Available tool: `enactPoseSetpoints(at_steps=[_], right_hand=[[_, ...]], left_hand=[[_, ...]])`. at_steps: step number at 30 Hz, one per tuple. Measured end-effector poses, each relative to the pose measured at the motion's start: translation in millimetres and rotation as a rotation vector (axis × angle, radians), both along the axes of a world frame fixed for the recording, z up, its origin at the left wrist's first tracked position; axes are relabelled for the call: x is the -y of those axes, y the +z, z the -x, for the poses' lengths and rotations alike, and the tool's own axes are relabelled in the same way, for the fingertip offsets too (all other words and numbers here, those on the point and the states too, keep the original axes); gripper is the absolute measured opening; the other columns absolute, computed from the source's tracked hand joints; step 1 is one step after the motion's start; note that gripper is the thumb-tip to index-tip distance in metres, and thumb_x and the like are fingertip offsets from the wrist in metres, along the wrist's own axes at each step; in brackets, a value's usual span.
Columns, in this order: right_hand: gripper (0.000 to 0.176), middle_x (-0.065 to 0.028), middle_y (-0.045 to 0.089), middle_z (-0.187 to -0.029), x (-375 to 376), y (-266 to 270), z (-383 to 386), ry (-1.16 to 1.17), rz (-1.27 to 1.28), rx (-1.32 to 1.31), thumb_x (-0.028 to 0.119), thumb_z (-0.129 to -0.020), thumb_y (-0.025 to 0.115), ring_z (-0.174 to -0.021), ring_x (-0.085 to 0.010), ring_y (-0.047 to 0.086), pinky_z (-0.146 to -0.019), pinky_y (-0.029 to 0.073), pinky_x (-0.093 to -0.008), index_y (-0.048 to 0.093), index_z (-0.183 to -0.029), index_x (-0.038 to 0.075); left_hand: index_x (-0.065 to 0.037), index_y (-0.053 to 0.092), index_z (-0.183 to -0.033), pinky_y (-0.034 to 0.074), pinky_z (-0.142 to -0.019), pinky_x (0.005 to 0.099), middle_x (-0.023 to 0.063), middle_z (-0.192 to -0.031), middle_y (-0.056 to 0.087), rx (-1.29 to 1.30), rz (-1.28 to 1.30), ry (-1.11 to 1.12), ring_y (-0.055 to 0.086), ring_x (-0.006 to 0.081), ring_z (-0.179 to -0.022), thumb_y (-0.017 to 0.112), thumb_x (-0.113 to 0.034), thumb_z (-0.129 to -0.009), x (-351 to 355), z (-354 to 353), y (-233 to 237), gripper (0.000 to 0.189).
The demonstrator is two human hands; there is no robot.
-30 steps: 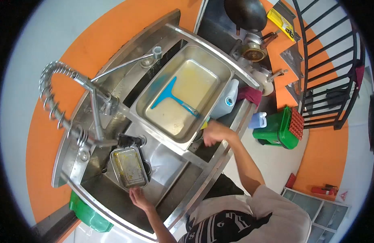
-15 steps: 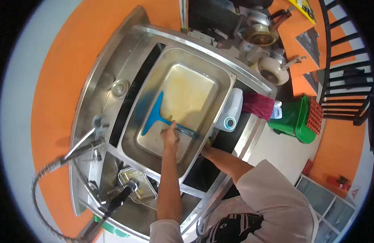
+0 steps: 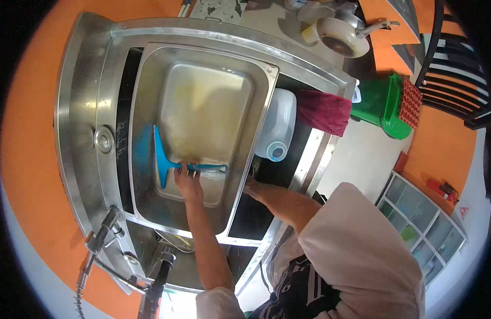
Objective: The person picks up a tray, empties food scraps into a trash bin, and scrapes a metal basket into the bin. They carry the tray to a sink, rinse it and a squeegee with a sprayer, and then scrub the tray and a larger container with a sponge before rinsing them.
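We held a blue squeegee in a big metal pan.
Our left hand had its fingers curled round the handle, in the pan's near half. Our right hand was by the pan's right side; we could not tell its grip. A white jug and dark red cloth sat farther right.

Likely a commercial kitchen: steel sink, spring tap, used pan.
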State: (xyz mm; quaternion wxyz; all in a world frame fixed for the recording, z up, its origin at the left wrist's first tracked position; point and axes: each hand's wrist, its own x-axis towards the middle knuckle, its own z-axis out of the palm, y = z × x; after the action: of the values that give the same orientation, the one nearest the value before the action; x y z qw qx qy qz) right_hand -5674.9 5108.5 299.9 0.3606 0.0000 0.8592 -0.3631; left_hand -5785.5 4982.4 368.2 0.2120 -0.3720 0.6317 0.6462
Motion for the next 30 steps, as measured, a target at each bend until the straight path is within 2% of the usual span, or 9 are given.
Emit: enactPoseSetpoints(at_steps=[2,6,8,11,20,26,28,29,30], right_hand=[[0.024,-0.0106,0.071,-0.1,1,-4,0,-0.015,0.011,0.012,0.012,-0.081,0.065,-0.09,-0.0304,0.069,-0.079,0.055,-0.0417,0.068,-0.103,0.002],[0.027,-0.0107,0.07,-0.103,4,-15,3,-0.03,0.022,0.033,0.012,-0.08,0.067,-0.091,-0.0301,0.068,-0.08,0.055,-0.0416,0.067,-0.105,0.003],[0.028,-0.0108,0.07,-0.104,5,-20,7,-0.027,0.025,0.043,0.012,-0.08,0.067,-0.091,-0.03,0.068,-0.081,0.055,-0.0415,0.066,-0.107,0.003],[0.03,-0.0109,0.069,-0.105,5,-22,9,-0.019,0.023,0.058,0.011,-0.079,0.068,-0.092,-0.0299,0.068,-0.081,0.055,-0.0413,0.066,-0.109,0.003],[0.038,-0.0111,0.068,-0.11,14,-29,16,0.022,0.016,0.131,0.01,-0.078,0.071,-0.094,-0.0294,0.067,-0.083,0.054,-0.0409,0.063,-0.114,0.003],[0.043,-0.0113,0.068,-0.114,17,-24,17,0.034,0.072,0.221,0.01,-0.076,0.073,-0.095,-0.0291,0.066,-0.084,0.054,-0.0406,0.061,-0.118,0.003],[0.045,-0.0113,0.067,-0.115,14,-22,8,0.038,0.099,0.246,0.01,-0.076,0.073,-0.096,-0.029,0.066,-0.085,0.054,-0.0406,0.061,-0.119,0.003],[0.046,-0.0114,0.067,-0.115,10,-17,5,0.021,0.127,0.262,0.01,-0.076,0.074,-0.096,-0.029,0.066,-0.085,0.053,-0.0405,0.06,-0.119,0.003],[0.047,-0.0114,0.067,-0.116,6,-8,1,0.004,0.158,0.279,0.01,-0.076,0.074,-0.096,-0.0289,0.066,-0.085,0.053,-0.0405,0.06,-0.12,0.003]], left_hand=[[-0.01,0.05,-0.124,0.05,-0.094,0.0471,0.0056,-0.112,0.055,-0.075,-0.104,0.138,0.058,0.0221,-0.103,0.057,-0.017,-0.104,2,-8,15,0.023],[-0.011,0.05,-0.124,0.049,-0.097,0.0497,0.0041,-0.112,0.053,-0.118,-0.047,0.177,0.057,0.0216,-0.103,0.055,-0.016,-0.105,0,-11,65,0.02],[-0.012,0.05,-0.124,0.048,-0.096,0.0467,0.0039,-0.111,0.053,-0.164,-0.241,0.139,0.056,0.0215,-0.1,0.053,-0.015,-0.105,4,-16,90,0.02],[-0.012,0.051,-0.123,0.046,-0.09,0.0431,0.0037,-0.11,0.053,-0.169,-0.326,0.133,0.054,0.0204,-0.096,0.053,-0.013,-0.105,15,-29,108,0.019],[-0.009,0.053,-0.124,0.044,-0.081,0.0377,0.0034,-0.106,0.053,0.048,-0.372,0.174,0.051,0.0184,-0.091,0.055,-0.014,-0.104,65,-107,184,0.021],[-0.008,0.055,-0.121,0.044,-0.078,0.0372,0.0044,-0.098,0.054,0.057,-0.427,0.161,0.052,0.0189,-0.085,0.061,-0.014,-0.099,104,-170,213,0.024],[-0.007,0.057,-0.111,0.042,-0.073,0.036,0.0029,-0.088,0.051,-0.008,-0.415,0.117,0.049,0.0174,-0.078,0.067,-0.014,-0.096,107,-189,218,0.019],[-0.01,0.053,-0.094,0.039,-0.069,0.0338,0.0003,-0.079,0.046,-0.067,-0.442,0.133,0.044,0.0149,-0.071,0.07,-0.016,-0.094,108,-200,215,0.018],[-0.01,0.053,-0.094,0.039,-0.069,0.0338,0.0003,-0.079,0.046,-0.076,-0.455,0.15,0.044,0.0149,-0.071,0.07,-0.016,-0.094,108,-209,211,0.018]])
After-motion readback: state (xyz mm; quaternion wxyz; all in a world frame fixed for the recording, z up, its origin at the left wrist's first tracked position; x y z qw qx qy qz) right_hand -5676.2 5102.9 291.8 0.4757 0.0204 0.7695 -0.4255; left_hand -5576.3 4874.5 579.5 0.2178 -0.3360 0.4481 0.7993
